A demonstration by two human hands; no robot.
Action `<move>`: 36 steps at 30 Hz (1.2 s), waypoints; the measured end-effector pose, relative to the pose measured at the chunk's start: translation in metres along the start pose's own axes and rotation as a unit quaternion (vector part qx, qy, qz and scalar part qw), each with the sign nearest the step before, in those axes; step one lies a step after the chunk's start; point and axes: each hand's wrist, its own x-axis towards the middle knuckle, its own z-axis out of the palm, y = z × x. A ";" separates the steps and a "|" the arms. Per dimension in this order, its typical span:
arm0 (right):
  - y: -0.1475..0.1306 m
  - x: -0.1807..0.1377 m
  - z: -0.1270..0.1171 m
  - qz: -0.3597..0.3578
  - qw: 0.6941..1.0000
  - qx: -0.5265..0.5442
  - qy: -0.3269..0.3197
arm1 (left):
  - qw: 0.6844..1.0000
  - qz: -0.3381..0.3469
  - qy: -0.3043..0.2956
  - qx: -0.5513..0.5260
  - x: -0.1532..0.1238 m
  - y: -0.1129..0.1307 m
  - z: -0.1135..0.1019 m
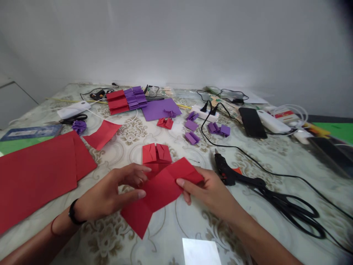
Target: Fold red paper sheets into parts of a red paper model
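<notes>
A creased red sheet of paper (162, 187) is held above the table near its front. My right hand (205, 187) pinches its right end between thumb and fingers. At the sheet's left side is my left hand (118, 187), its fingers apart and curved, the thumb tip at the paper's edge; whether it touches is hard to tell. Just behind lies a folded red paper piece (156, 154), partly covered by the sheet. Farther back sits a smaller folded red piece (164, 123). Several folded purple pieces (191, 126) lie to its right.
Large red sheets (38, 176) cover the left. Right of my hands lie a black glue gun (224, 167) and black-handled scissors (292, 209), with a cable running past. Behind are a red and purple folded panel (127, 100), a purple sheet (154, 109), a power strip (205, 114) and a phone (252, 123).
</notes>
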 end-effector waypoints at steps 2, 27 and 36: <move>-0.001 -0.003 0.007 0.028 0.999 -0.003 -0.037 | 0.998 0.007 0.007 -0.057 -0.001 0.001 0.009; 0.000 -0.015 0.030 -0.073 0.995 -0.037 0.052 | 0.942 0.165 0.225 0.185 -0.003 0.001 0.031; -0.006 -0.012 0.025 -0.147 0.984 -0.091 0.030 | 0.990 0.034 0.129 0.038 -0.003 0.006 0.027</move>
